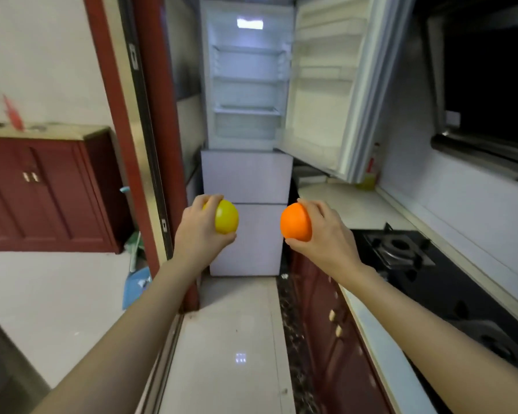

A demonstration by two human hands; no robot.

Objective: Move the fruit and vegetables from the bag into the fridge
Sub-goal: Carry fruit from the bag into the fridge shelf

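Yellow fruit point(226, 217) is sitting in the left hand point(202, 231), fingers curling around it, while the right hand point(322, 234) is gripping a smooth orange point(295, 222) (both arms stretching forward), facing the fridge point(245, 85) with its door point(326, 85) hanging open.

Both arms out fwd, each hand holding a round fruit.
L hand point(199, 231) curls round the yellow fruit point(226, 217), thumb under, fingers point(213, 200) over top; R hand point(323, 234) grips the orange fruit point(295, 222) likewise. Forearms bare, roughly level, hands apart, backs twd camera.
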